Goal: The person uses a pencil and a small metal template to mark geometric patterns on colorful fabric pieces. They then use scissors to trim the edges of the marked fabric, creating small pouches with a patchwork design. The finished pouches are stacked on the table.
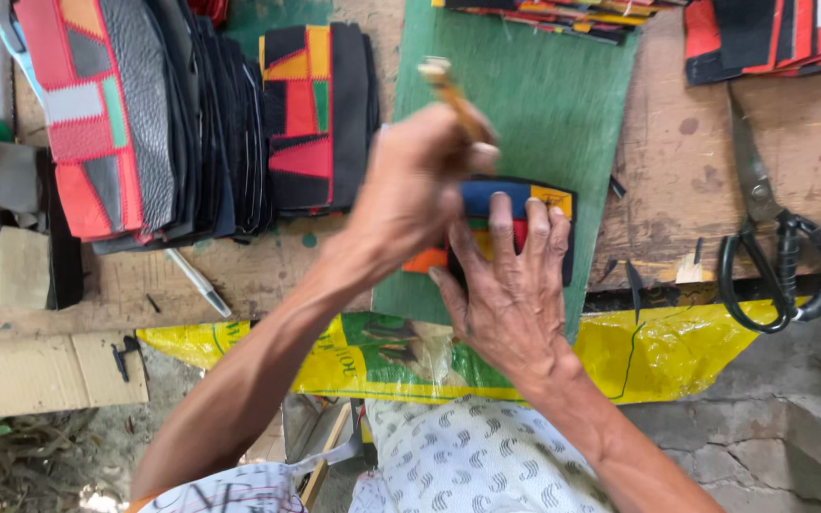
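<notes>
Head view looked straight down on a worn wooden bench [705, 171] with a green cutting mat [544, 104] laid across its middle. The mat's near edge overhung the bench front, above a yellow plastic sack [658, 356] draped below. Open room was scarce: a stack of patchwork pieces [320, 114] stood just left of the mat, a bigger leaning pile [135, 114] lay farther left, and more patchwork crowded the top edge. To the right, bare wood ran out to a pair of black-handled scissors [776, 252] near the bench front, well apart from the hands. The upper half of the mat was bare.

A small multicoloured patchwork pouch [515, 204] lay flat on the lower part of the mat. The right hand [510, 285] rested on it with fingers spread and pressed flat, fingertips reaching its upper edge, covering most of its lower half. The left hand [415, 185] hovered at the pouch's left end, closed around a wooden-handled tool [453, 95] whose handle stuck up and away; its working tip was hidden behind the fist.
</notes>
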